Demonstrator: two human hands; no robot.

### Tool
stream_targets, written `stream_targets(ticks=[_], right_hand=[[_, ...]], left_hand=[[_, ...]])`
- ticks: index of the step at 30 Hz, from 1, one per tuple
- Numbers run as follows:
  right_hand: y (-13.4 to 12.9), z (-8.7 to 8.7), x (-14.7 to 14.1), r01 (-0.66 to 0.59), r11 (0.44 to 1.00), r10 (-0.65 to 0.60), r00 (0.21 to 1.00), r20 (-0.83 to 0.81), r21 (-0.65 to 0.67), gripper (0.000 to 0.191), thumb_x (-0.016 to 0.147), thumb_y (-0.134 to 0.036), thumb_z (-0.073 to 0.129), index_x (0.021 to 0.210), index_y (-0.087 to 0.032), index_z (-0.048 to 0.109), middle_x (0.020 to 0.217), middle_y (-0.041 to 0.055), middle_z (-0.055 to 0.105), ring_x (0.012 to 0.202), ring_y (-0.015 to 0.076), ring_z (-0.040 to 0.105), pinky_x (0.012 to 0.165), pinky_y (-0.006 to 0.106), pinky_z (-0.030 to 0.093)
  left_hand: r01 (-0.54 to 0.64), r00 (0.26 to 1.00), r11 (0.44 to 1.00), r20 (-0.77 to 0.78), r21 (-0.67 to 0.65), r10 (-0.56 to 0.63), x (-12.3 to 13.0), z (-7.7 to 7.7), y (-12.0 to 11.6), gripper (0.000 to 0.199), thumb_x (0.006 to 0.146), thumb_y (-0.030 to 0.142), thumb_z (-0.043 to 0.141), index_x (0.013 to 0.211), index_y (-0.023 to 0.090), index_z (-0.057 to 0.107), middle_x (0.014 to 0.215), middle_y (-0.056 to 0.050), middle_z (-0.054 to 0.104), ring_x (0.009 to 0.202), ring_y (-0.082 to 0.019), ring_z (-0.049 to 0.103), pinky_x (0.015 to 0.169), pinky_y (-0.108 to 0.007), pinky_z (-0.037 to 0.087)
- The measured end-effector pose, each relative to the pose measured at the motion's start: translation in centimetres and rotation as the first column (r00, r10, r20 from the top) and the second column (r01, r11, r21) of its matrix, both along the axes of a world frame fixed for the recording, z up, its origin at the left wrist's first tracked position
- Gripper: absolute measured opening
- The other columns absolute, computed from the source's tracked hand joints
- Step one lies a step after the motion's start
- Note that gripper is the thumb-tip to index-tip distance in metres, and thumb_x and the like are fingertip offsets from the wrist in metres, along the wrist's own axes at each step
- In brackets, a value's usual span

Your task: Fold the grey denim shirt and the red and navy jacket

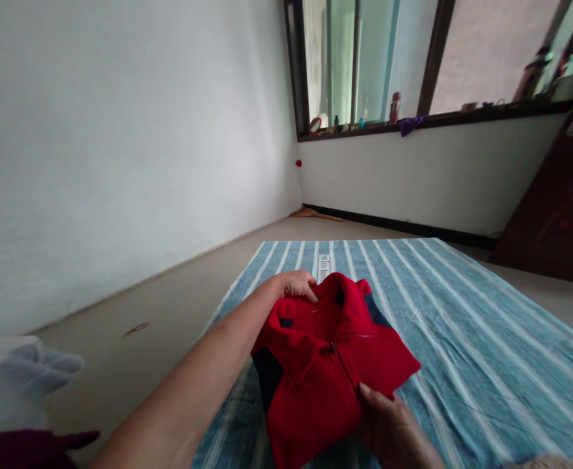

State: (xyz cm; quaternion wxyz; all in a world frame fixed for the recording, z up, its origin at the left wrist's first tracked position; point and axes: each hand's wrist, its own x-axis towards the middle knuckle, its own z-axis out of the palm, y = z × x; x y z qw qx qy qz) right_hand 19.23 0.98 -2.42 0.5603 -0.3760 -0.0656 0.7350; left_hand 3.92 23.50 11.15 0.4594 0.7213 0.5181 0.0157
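A red garment [310, 384] with a collar, a front zipper and dark blue panels lies bunched on a blue-and-white striped cloth [443, 312]. At the back of its collar, my left hand [300, 285] grips the fabric, with the fingertips partly tucked behind red cloth. My right hand [389, 417] holds the front of the garment beside the zipper, thumb on top and fingers underneath, mostly hidden.
White fabric [23, 378] and dark maroon cloth [27, 448] are at the lower left. Bottles [394, 108] and a purple cloth [411, 125] rest on the windowsill. A brown door [555, 195] stands at the right.
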Motion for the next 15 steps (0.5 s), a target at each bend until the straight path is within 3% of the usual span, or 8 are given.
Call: stream_targets(ticks=[3,6,8,12,15], right_hand=[[-0.4,-1.1,0.0,-0.013,0.999,0.014,1.0,0.024,-0.052,0.058,0.054,-0.039,0.087,0.095,-0.023,0.049,0.078,0.0016,0.07,0.065,0.0205,0.068,0.056,0.03,0.053],[-0.7,-0.7,0.5,-0.069,0.998,0.07,0.995,0.069,-0.014,0.053,0.061,-0.043,0.083,0.093,-0.022,0.047,0.068,-0.0014,0.066,0.057,0.0166,0.065,0.052,0.027,0.051],[-0.8,0.1,0.8,-0.098,0.995,0.097,0.992,0.081,0.013,0.052,0.063,-0.044,0.082,0.093,-0.021,0.046,0.068,-0.0012,0.066,0.059,0.0164,0.066,0.053,0.026,0.051],[-1.0,1.2,1.5,-0.139,0.99,0.134,0.982,0.136,0.026,0.05,0.066,-0.049,0.074,0.093,-0.02,0.044,0.066,-0.0008,0.064,0.059,0.018,0.066,0.05,0.026,0.049],[-1.6,1.6,2.4,-0.371,0.929,0.352,0.883,0.309,0.003,0.045,0.07,-0.056,0.062,0.091,-0.018,0.049,0.061,0.0024,0.064,0.049,0.0187,0.062,0.043,0.026,0.044]], left_hand=[[0.023,0.991,0.998,-0.134,0.065,-0.014,0.9,-2.8,0.2,0.017,0.046,0.012,0.065,0.062,0.018,0.069,0.054,0.003,0.063,0.062,-0.02,0.061,0.056,-0.025,0.046],[0.068,0.968,0.989,-0.247,0.129,-0.035,1.1,-4.4,0.2,0.02,0.05,0.012,0.061,0.066,0.02,0.07,0.054,0.004,0.062,0.064,-0.018,0.061,0.056,-0.022,0.044],[0.12,0.947,0.978,-0.314,0.169,-0.062,1.3,-4.5,0.2,0.021,0.052,0.013,0.06,0.068,0.02,0.071,0.059,0.003,0.064,0.068,-0.019,0.062,0.058,-0.022,0.044],[0.236,0.907,0.918,-0.412,0.318,-0.091,2.5,-3.1,-0.8,0.018,0.058,0.012,0.058,0.073,0.016,0.068,0.08,-0.006,0.069,0.087,-0.025,0.062,0.074,-0.028,0.045],[0.313,0.908,0.844,-0.397,0.436,-0.132,3.5,-2.4,-2.2,0.019,0.067,0.015,0.054,0.082,0.017,0.066,0.099,-0.009,0.067,0.102,-0.026,0.058,0.087,-0.03,0.041]])
